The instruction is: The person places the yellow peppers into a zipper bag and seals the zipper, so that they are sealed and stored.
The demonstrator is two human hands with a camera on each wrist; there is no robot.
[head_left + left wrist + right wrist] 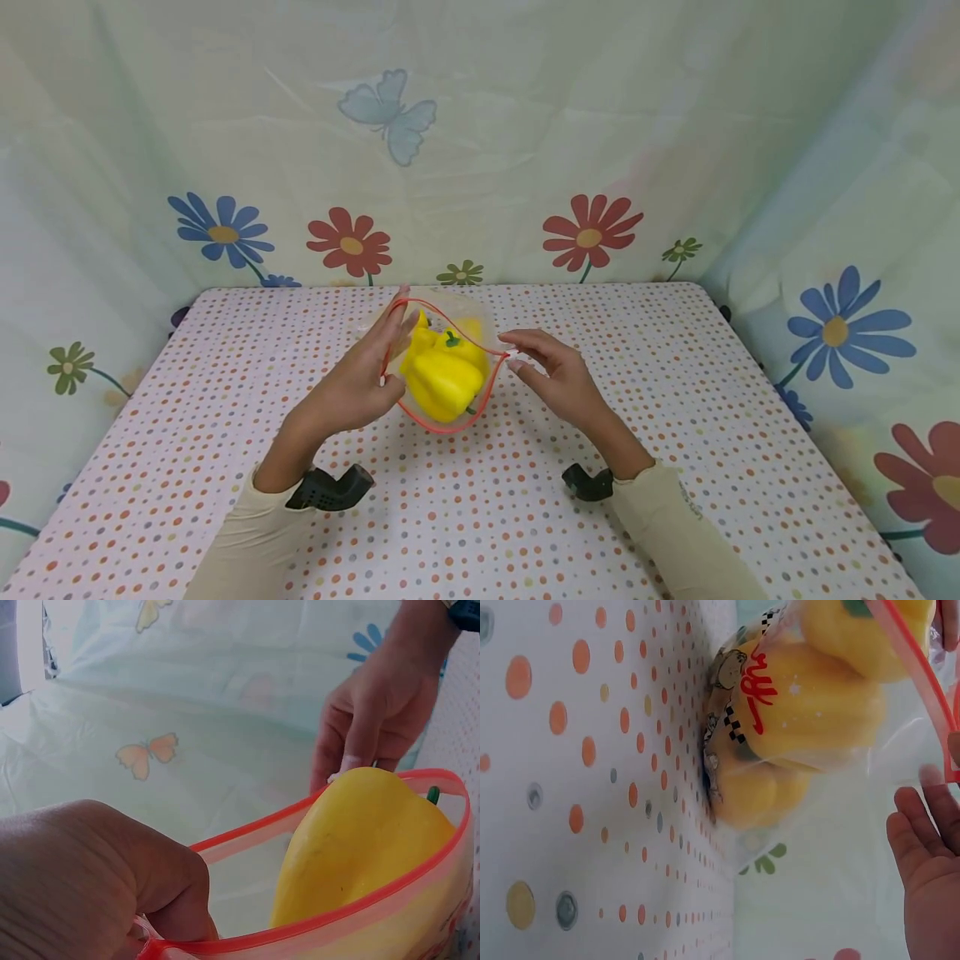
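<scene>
A clear zip bag with a red zip rim stands open-mouthed on the table, holding several yellow bell peppers with green stems. My left hand grips the left end of the rim, its thumb low and the other fingers reaching up along the far side. In the left wrist view that left hand bends over the red edge. At the opposite end, my right hand pinches the rim's corner between thumb and fingers. Printed red lettering and black checks show on the bag's side in the right wrist view.
The table wears a white cloth with coloured dots. A curtain printed with flowers and a butterfly hangs behind and on both sides. Each wrist carries a black camera mount.
</scene>
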